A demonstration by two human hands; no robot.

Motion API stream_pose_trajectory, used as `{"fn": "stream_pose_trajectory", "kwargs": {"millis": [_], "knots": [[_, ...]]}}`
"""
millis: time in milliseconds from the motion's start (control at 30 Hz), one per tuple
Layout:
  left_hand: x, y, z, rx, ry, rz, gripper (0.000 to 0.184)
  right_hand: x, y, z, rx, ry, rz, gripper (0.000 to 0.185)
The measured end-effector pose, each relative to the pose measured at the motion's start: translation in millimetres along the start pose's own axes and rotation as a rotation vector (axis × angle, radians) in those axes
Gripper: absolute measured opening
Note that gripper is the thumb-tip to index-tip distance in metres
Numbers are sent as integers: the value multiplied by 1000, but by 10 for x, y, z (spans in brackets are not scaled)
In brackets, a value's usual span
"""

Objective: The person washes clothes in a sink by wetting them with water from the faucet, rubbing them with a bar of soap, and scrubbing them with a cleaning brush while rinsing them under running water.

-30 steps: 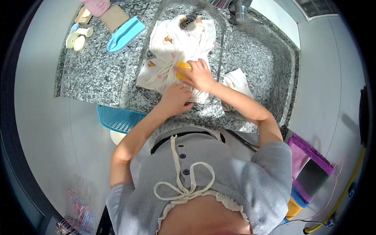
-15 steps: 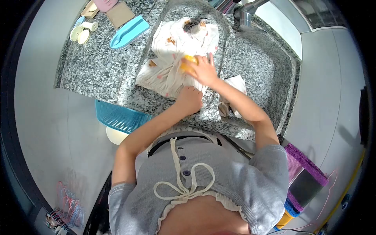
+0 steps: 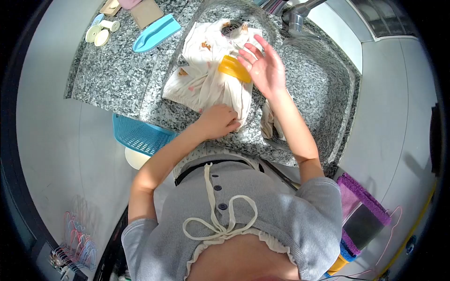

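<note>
A small white garment (image 3: 205,73) with brown and pink prints is spread over the speckled stone basin. On its middle lies a yellow brush or bar (image 3: 235,69); which of the two I cannot tell. Just right of it my right hand (image 3: 267,68) is raised, palm turned up, fingers apart and holding nothing. My left hand (image 3: 218,122) rests with bent fingers on the garment's near edge, closed on the cloth. Another piece of white cloth (image 3: 268,122) lies to the right, partly hidden by my right forearm.
A blue scoop-shaped tray (image 3: 157,33), a brown block (image 3: 146,14) and pale round lids (image 3: 101,38) sit on the left counter. A metal faucet (image 3: 294,21) stands at the back. Below the counter is a blue basket (image 3: 140,134).
My right hand has let go of the yellow object, moved right and turned palm up with open fingers. My left hand has shifted slightly left and nearer the edge.
</note>
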State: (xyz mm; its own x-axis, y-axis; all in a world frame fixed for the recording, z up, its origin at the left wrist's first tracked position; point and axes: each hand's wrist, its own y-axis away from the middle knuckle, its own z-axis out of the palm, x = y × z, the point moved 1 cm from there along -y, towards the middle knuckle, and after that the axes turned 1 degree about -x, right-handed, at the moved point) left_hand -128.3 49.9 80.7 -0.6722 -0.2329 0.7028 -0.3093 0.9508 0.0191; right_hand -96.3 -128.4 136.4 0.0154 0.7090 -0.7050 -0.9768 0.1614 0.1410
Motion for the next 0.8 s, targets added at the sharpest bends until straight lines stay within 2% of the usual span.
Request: {"fn": "stream_pose_trajectory", "kwargs": {"millis": [33, 67, 167, 267, 367, 667, 800], "knots": [[22, -8, -61, -24, -12, -35, 26, -84, 80, 79, -51, -220, 7, 44], [55, -15, -130, -49, -24, -70, 25, -146, 152, 165, -97, -289, 8, 43], [189, -32, -457, 248, 221, -218, 18, -270, 303, 329, -227, -474, 31, 42], [533, -67, -975, 601, 378, -195, 13, -348, 397, 405, -341, -613, 89, 43], [705, -107, -1256, 785, 556, -4, 16, -420, 501, 532, -360, -609, 78, 43], [871, -134, -1401, 794, 560, 150, 14, -481, 657, 693, -455, -485, -53, 49], [958, -109, -1426, 791, 577, 131, 12, -484, 696, 715, -464, -440, -90, 51]]}}
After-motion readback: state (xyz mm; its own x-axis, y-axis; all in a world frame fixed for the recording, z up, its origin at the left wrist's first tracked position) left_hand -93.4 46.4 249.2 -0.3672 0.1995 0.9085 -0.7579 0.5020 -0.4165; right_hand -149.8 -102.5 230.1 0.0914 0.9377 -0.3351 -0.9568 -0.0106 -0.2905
